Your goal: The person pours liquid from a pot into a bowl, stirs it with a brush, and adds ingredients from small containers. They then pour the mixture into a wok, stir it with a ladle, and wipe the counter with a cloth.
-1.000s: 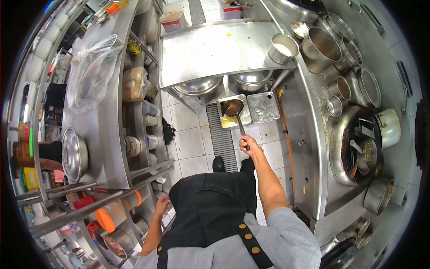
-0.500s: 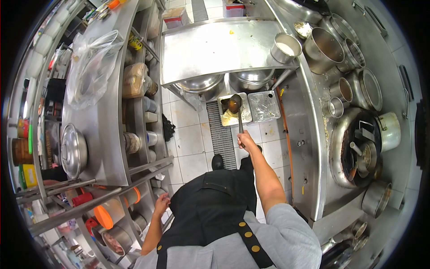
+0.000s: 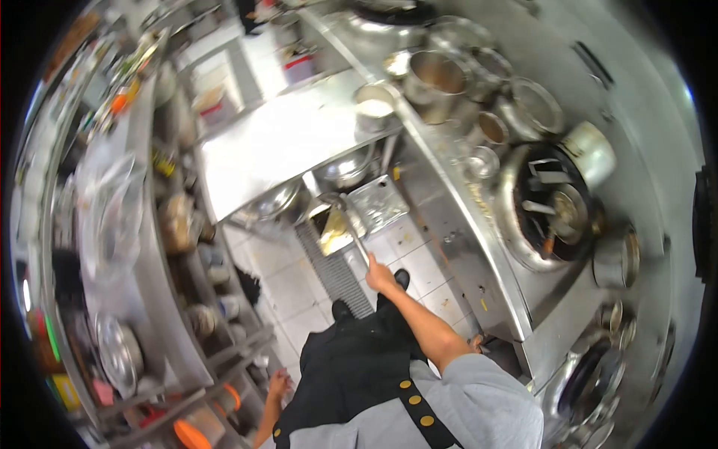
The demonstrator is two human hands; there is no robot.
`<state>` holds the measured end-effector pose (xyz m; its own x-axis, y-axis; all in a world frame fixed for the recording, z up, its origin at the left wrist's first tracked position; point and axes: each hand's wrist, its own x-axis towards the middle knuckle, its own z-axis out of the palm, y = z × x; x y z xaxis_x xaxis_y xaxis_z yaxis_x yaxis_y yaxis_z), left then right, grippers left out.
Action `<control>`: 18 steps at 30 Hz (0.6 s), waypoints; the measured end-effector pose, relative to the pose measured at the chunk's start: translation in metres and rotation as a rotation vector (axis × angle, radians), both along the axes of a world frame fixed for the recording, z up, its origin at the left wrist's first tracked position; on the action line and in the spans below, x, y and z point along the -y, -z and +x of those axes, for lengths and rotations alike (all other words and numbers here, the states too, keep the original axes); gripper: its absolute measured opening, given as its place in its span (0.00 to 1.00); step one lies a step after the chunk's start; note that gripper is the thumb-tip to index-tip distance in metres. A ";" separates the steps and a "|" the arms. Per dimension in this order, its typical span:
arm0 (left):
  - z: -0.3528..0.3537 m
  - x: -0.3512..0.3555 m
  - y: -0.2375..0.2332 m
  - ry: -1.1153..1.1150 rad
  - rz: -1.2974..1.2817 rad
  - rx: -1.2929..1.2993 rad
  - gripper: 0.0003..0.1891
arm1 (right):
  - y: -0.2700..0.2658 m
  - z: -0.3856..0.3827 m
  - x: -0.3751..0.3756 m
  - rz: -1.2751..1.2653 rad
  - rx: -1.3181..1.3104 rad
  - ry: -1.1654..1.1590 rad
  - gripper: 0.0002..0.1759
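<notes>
Left hand: the left hand (image 3: 278, 385) hangs low beside the shelf rack (image 3: 161, 299), touching nothing. It is too blurred to tell how the fingers are set.
Right hand: the right hand (image 3: 380, 278) reaches forward with its fingers wrapped tight round the end of a ladle (image 3: 357, 238) handle.
Ladle: it slants away from the hand, its bowl over the far end of a floor tray (image 3: 329, 251).
Floor tray: steel and rectangular, it holds a yellowish liquid and stands beside the floor grate (image 3: 333, 273).
Second tray: a second tray (image 3: 378, 203) sits just beside the first, on its right.
Counter: a steel counter (image 3: 277, 142) stands above both trays, with a steel pot (image 3: 374, 105) at its right corner.
Stove: the wok burner (image 3: 550, 213) lies well to the right.
</notes>
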<state>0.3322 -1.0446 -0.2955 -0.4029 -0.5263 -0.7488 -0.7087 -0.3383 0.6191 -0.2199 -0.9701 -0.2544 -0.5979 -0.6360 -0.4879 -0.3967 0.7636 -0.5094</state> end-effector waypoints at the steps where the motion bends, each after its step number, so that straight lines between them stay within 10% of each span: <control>1: -0.024 0.004 -0.001 -0.097 0.082 0.054 0.20 | -0.037 -0.005 -0.019 -0.038 0.127 0.063 0.38; 7: -0.150 0.048 0.012 0.023 0.202 0.040 0.22 | -0.134 -0.039 -0.141 -0.668 1.237 0.642 0.34; 18: -0.431 0.101 -0.024 0.207 0.028 -0.006 0.19 | -0.257 -0.202 -0.226 -1.433 1.204 0.832 0.24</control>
<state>-0.0986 -1.1459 -0.2713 -0.5053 -0.4108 -0.7589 -0.7609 -0.2027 0.6164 -0.4221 -0.7436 0.0027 -0.7113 -0.6448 -0.2798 0.6874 -0.5548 -0.4688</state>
